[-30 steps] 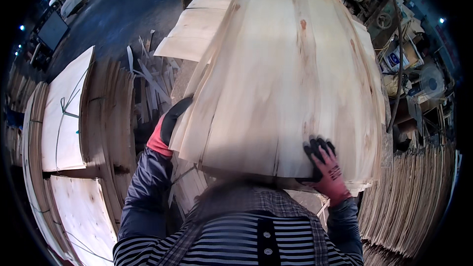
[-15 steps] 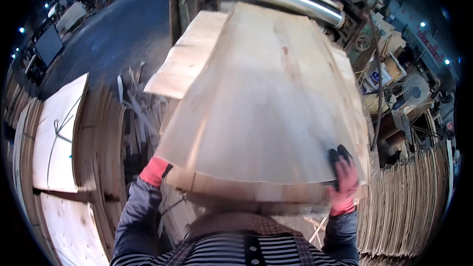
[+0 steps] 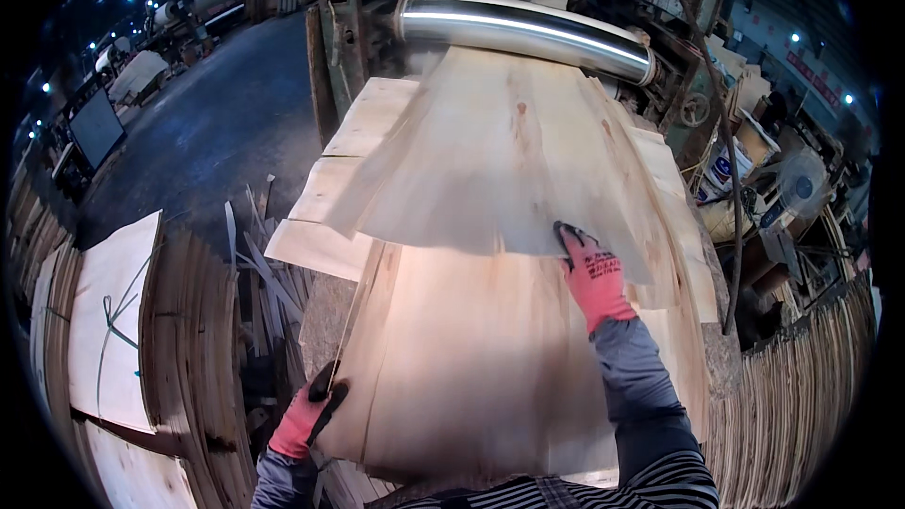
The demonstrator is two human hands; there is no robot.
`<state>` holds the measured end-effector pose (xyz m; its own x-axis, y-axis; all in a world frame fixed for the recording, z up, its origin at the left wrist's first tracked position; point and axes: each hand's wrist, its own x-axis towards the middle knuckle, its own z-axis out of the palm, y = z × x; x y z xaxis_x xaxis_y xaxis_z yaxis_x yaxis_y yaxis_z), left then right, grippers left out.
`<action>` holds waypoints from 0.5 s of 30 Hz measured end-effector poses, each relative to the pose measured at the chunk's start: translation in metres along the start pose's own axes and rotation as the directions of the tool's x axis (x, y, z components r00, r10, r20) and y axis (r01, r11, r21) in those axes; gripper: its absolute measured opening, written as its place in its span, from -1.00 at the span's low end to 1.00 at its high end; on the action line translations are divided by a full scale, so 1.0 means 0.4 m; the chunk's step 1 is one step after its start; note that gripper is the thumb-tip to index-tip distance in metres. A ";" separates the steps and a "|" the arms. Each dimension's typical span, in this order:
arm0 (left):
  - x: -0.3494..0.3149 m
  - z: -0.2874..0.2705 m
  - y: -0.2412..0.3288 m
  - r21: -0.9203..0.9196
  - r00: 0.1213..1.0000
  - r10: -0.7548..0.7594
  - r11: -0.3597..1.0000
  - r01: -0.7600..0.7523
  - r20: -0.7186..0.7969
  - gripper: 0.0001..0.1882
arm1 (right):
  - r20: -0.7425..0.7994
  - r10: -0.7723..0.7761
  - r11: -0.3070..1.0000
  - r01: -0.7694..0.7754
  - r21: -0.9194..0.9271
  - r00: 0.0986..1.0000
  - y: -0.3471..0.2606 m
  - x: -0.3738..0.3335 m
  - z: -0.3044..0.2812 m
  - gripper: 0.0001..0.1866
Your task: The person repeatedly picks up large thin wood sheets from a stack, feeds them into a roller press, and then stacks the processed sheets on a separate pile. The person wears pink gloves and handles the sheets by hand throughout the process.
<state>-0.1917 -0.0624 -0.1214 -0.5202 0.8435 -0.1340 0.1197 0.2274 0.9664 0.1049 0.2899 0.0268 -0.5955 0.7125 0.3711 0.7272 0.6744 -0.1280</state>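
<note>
A thin, pale wood veneer sheet [image 3: 471,160] runs up to a shiny metal roller [image 3: 528,33], its near edge slightly blurred. On that edge lies my right hand [image 3: 596,273], in a pink glove with black fingertips, its fingers extended over the sheet. Closer to me is a second veneer sheet [image 3: 481,349], partly covered by the first. My left hand [image 3: 306,415], gloved alike, pinches the left edge of this nearer sheet between thumb and fingers. More veneer pieces [image 3: 330,190] jut out at the left beneath the upper sheet.
Tied veneer bundles [image 3: 111,320] stand at the left, beside loose wood strips [image 3: 269,273]. A long stack of veneer [image 3: 801,386] stands at the right. Further back are a fan [image 3: 801,184], a handwheel [image 3: 695,110], a hanging cable [image 3: 731,217] and a rusty machine post [image 3: 344,42].
The upper veneer sheet has moved away from me toward the roller, exposing the nearer sheet. My right hand has gone forward and left with it. My left hand has come back toward me.
</note>
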 end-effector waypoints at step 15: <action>0.011 0.001 0.058 -0.009 0.992 -0.118 0.993 0.119 0.051 -0.55 | 0.064 -0.169 0.962 0.179 -0.207 0.984 0.082 0.020 0.129 -0.27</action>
<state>-0.1908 -0.0534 -0.0995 -0.4867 0.8344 -0.2586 0.0490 0.3216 0.9456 0.1064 0.3279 -0.0218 -0.7303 0.5993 0.3279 0.6639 0.7358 0.1338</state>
